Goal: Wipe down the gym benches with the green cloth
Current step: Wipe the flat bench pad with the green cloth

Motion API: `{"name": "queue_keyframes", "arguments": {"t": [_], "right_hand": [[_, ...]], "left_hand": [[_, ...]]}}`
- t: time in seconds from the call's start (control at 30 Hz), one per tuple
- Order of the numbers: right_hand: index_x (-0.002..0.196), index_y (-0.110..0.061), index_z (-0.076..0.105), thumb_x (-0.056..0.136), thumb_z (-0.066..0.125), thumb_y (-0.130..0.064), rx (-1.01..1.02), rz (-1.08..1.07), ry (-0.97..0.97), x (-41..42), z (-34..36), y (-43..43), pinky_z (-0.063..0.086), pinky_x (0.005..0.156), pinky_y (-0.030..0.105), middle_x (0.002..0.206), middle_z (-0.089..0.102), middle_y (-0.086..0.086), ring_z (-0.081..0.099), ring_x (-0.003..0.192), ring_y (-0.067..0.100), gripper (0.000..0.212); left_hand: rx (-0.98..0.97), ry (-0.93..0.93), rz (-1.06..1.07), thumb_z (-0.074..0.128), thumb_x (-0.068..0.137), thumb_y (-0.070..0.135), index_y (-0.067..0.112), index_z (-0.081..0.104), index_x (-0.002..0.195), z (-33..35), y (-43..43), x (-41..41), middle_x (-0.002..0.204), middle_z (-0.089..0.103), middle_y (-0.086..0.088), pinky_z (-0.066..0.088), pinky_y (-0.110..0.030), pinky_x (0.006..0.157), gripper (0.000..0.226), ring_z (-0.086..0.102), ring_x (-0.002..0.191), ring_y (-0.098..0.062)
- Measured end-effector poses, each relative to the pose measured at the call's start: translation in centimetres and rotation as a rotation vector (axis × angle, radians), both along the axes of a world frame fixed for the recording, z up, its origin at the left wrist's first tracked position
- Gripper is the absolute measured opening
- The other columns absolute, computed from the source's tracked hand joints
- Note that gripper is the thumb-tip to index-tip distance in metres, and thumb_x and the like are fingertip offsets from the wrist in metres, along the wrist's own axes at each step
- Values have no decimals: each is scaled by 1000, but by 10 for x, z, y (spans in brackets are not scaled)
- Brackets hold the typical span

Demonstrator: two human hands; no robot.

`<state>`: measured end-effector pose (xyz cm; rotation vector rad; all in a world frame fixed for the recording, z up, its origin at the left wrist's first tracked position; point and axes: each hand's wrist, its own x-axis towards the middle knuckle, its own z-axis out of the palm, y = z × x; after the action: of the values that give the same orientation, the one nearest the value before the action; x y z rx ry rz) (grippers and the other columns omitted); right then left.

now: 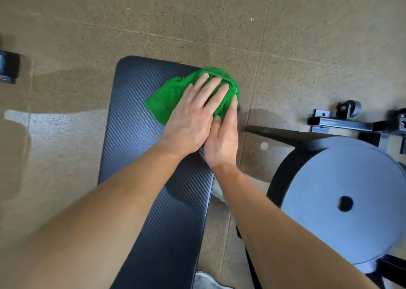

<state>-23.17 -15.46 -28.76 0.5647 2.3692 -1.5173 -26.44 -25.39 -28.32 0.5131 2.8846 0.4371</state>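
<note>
A black padded gym bench (134,122) with a ribbed surface runs from the bottom centre up to the middle of the view. The green cloth (163,101) lies bunched on its far right corner. My left hand (193,115) presses flat on the cloth with fingers spread. My right hand (224,135) lies alongside it at the bench's right edge, its fingers on the cloth's right side and partly tucked under my left hand.
A large grey weight plate (342,201) on a black frame stands close on the right. A black metal base with a wheel (349,111) sits at the far right. A dark object (8,67) is at the left edge. Speckled tan rubber flooring (197,14) surrounds the bench.
</note>
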Motion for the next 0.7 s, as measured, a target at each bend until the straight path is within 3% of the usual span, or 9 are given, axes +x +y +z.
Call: {"name": "queue_keyframes", "arguments": {"t": [0.1,0.2,0.27,0.33,0.4,0.43,0.5,0.6,0.7], "right_hand": [[158,-24,13,101,38,-15,-11,36,-19,17,8,4,32,114,29,161,30,2,36,143,14,63],[151,-24,29,95,47,-25,-41,-64,-61,5,10,15,42,100,29,140,56,7,54,124,20,58],[144,-19,31,91,52,-36,-90,-152,-17,-14,9,24,41,96,25,133,56,5,55,120,20,60],[150,-18,24,96,51,-41,-152,-153,-28,-37,3,30,33,104,23,141,46,3,46,130,17,64],[146,-17,39,104,37,-39,-175,-93,-102,-57,-6,29,25,105,20,130,45,-3,40,128,17,46],[135,-18,52,106,32,-39,-218,-116,-138,-65,-12,28,26,108,24,125,45,-5,41,127,19,41],[120,-28,59,103,28,-48,-360,-235,-187,-76,-16,24,34,113,37,132,49,-1,49,125,17,41],[138,-18,54,106,23,-48,-446,-320,-240,-63,-15,20,37,112,34,137,58,3,53,124,11,54],[147,-20,45,107,23,-41,-439,-284,-214,-21,-7,14,33,116,31,145,53,1,47,133,8,51]], "left_hand": [[25,39,9,46,93,14,13,41,149,7,3,16,158,33,-4,27,-41,119,56,25,148,-27],[109,128,193,56,88,20,12,59,128,21,5,-5,140,51,-5,48,-37,99,41,48,125,-26],[16,104,273,55,87,33,12,53,132,21,7,-27,141,46,-8,42,-41,102,49,45,124,-29],[-113,16,188,41,95,42,16,42,145,10,12,-43,151,40,-5,25,-47,115,57,33,140,-30],[-146,-22,93,31,101,41,20,37,150,-1,20,-55,156,37,0,15,-50,121,54,24,148,-25],[-149,-26,67,30,103,39,20,40,149,-3,25,-61,156,38,1,14,-49,121,51,23,149,-24],[-147,-31,32,29,103,37,18,46,145,-4,34,-75,154,43,1,16,-47,121,49,27,148,-24],[-141,-40,-49,30,103,34,18,47,145,-2,38,-75,154,42,2,15,-44,122,49,23,149,-23],[-116,-44,-130,33,103,29,17,41,148,5,25,-34,161,30,3,10,-45,123,48,11,152,-23]]}}
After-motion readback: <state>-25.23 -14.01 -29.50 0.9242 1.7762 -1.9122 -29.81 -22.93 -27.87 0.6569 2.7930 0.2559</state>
